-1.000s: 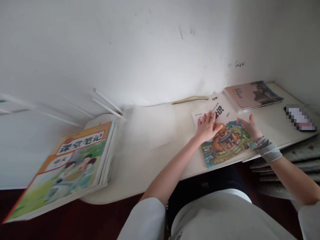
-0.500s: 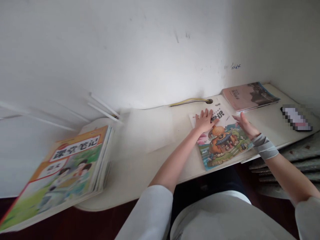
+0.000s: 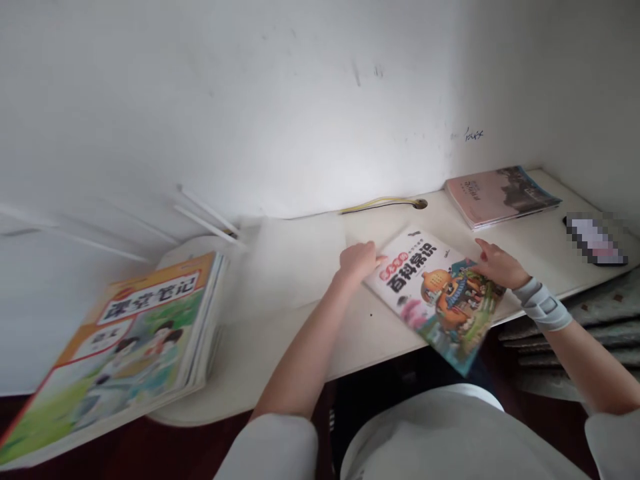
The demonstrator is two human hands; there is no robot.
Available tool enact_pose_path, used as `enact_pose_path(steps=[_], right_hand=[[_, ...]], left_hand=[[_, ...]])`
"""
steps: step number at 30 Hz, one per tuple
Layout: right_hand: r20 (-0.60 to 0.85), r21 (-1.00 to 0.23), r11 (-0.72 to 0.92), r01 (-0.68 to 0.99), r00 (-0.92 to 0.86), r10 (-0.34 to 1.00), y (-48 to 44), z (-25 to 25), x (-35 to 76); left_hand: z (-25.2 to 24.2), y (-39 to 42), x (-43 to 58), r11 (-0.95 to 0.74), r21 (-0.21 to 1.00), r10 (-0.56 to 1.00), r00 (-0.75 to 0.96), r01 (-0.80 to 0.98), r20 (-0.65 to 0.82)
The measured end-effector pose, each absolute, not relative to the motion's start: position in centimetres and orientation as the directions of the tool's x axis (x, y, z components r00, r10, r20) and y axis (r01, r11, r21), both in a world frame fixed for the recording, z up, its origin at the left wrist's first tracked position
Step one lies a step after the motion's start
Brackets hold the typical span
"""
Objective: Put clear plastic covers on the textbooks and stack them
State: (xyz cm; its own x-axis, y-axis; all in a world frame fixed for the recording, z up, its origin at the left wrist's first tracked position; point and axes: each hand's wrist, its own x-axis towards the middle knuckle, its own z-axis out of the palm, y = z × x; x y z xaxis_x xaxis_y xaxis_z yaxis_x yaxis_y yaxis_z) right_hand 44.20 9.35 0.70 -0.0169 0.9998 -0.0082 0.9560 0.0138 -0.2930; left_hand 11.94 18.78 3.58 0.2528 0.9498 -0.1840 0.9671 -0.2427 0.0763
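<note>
A colourful picture book [image 3: 436, 293] with a pumpkin house on its cover is tilted over the front edge of the white desk [image 3: 300, 333], its near corner hanging past the edge. My left hand [image 3: 358, 259] grips the book's upper left corner, fingers curled round it. My right hand [image 3: 497, 265] holds its right edge, fingers closed on it; a grey band wraps that wrist.
A stack of workbooks [image 3: 130, 340] with an orange and green cover overhangs the desk's left end. A pink book [image 3: 500, 193] lies at the back right by the wall. A yellow cable [image 3: 380, 202] runs to a hole. Patterned cushions [image 3: 595, 313] sit at right.
The picture book lay flat under both hands; now it is raised, turned clockwise and pulled toward me. My left hand slid from the cover to the left corner.
</note>
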Motion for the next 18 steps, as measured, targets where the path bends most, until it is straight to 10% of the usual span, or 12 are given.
enact_pose_path(steps=[4, 7, 13, 18], right_hand=[[-0.008, -0.065, -0.043, 0.997, 0.042, 0.999, 10.5, 2.3, 43.7], [-0.029, 0.020, -0.223, 0.975, 0.224, 0.974, 9.5, 2.7, 45.3], [-0.234, -0.220, -0.257, 0.941, 0.204, 0.951, 7.6, 1.7, 48.6], [-0.106, -0.247, -0.207, 0.946, 0.186, 0.977, 8.7, 0.7, 47.7]], left_hand=[[4.0, 15.3, 7.8, -0.241, 0.149, 0.866, 0.282, 0.959, -0.412], [3.8, 15.1, 7.3, -0.219, 0.308, 0.898, 0.315, 0.926, -0.309], [2.6, 18.3, 11.0, -0.246, 0.494, 0.920, 0.361, 0.834, -0.152], [2.0, 18.9, 12.4, -0.251, 0.502, 0.941, 0.330, 0.827, -0.074]])
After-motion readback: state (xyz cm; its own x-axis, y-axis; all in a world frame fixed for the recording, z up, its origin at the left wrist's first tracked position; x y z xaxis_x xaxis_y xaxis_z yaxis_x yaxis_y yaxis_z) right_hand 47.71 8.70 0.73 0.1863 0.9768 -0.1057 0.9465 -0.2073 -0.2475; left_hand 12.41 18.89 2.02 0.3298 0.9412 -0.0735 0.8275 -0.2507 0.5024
